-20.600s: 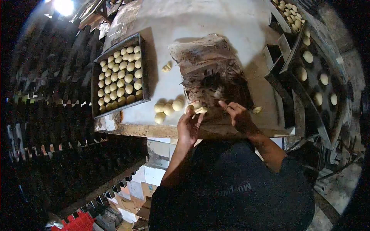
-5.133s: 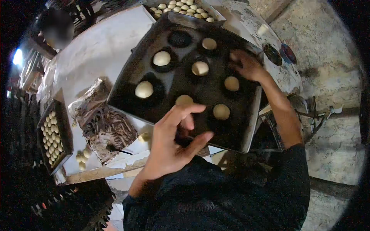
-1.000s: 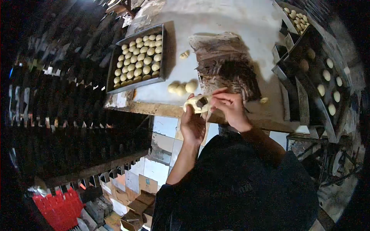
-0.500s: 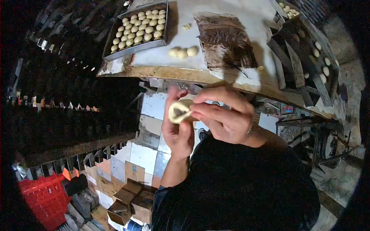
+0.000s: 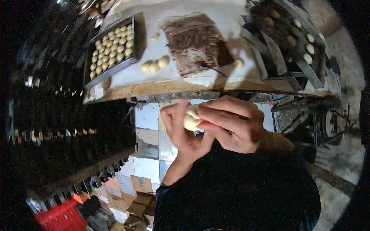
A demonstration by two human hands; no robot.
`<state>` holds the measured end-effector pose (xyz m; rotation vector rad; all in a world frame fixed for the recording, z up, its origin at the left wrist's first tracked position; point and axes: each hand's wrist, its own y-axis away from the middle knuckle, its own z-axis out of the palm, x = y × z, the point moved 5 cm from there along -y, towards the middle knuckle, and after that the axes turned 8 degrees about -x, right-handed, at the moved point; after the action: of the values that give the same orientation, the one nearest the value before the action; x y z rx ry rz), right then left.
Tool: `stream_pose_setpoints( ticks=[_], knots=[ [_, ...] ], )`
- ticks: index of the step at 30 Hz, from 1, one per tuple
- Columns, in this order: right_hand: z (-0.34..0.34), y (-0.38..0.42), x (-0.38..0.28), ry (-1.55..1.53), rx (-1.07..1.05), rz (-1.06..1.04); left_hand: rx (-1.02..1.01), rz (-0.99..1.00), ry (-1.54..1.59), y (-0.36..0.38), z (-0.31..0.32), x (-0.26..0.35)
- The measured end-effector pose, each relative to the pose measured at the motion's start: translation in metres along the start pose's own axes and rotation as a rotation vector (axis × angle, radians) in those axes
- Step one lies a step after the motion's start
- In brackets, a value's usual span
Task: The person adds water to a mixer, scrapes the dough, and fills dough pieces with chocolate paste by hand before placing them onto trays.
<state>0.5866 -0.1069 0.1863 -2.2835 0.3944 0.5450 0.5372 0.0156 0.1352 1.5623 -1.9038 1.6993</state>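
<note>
A pale dough piece (image 5: 191,119) sits between my two hands, in front of the table's edge. My left hand (image 5: 181,129) cups it from the left, with fingers partly smeared by motion. From the right, the fingertips of my right hand (image 5: 231,123) pinch the dough's upper side. Beyond my hands, a slab of dark brown filling (image 5: 198,44) lies on the white tabletop (image 5: 154,82) with a thin dark tool (image 5: 214,69) at its near edge. Several dough balls (image 5: 154,67) rest left of the slab, and one small piece (image 5: 238,64) lies to its right.
A metal tray (image 5: 136,46) with rows of dough balls stands at the table's left. Dark metal trays (image 5: 277,57) holding a few balls overlap at the right. A red crate (image 5: 61,217) is at the lower left, near cardboard boxes (image 5: 140,204).
The dough's open cup with dark filling showing now looks gathered closed at the top. Both hands have shifted slightly right and down, and the view has turned, moving the table items left.
</note>
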Motion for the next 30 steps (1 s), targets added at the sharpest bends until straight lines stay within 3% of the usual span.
stream_pose_setpoints(
  ticks=[2,4,6,7,9,11,12,14,15,16,20,23,25,27,30],
  knots=[
    [-0.030,0.005,0.026,-0.030,0.109,-0.065,0.076,-0.354,0.817,-0.008,0.045,-0.005],
    [-0.063,0.010,0.053,-0.132,0.155,0.065,-0.137,-0.268,1.014,-0.025,0.076,-0.015],
    [-0.104,0.014,0.075,-0.316,0.137,0.384,-0.127,-0.142,1.055,-0.046,0.114,-0.007],
    [-0.111,0.022,0.091,-0.553,0.118,0.520,-0.163,-0.019,0.972,-0.064,0.129,0.002],
    [-0.138,0.034,0.112,-0.395,0.204,0.263,-0.208,0.150,0.829,-0.095,0.160,0.015],
    [-0.166,0.043,0.125,-0.255,0.304,0.136,-0.137,0.045,0.812,-0.123,0.192,0.032],
    [-0.186,0.040,0.121,-0.183,0.287,0.176,-0.025,0.077,0.785,-0.132,0.208,0.038],
    [-0.204,0.047,0.128,0.055,0.464,0.039,0.055,0.167,0.741,-0.148,0.242,0.048],
    [-0.217,0.055,0.135,0.025,0.445,0.006,0.095,0.211,0.718,-0.156,0.259,0.053],
    [-0.230,0.061,0.140,0.031,0.451,-0.022,0.007,0.262,0.770,-0.167,0.277,0.060],
    [-0.263,0.075,0.162,0.111,0.449,-0.014,-0.310,0.441,0.934,-0.198,0.330,0.087],
    [-0.298,0.078,0.170,0.198,0.264,0.229,-0.363,0.425,1.061,-0.218,0.359,0.090],
    [-0.319,0.077,0.171,0.335,0.068,0.421,-0.403,0.351,0.845,-0.226,0.371,0.091],
    [-0.332,0.075,0.176,0.384,-0.020,0.404,-0.492,0.187,0.621,-0.219,0.387,0.084],
    [-0.322,0.078,0.203,0.328,-0.075,0.187,-0.720,-0.420,0.883,-0.171,0.446,0.037]
  ],
)
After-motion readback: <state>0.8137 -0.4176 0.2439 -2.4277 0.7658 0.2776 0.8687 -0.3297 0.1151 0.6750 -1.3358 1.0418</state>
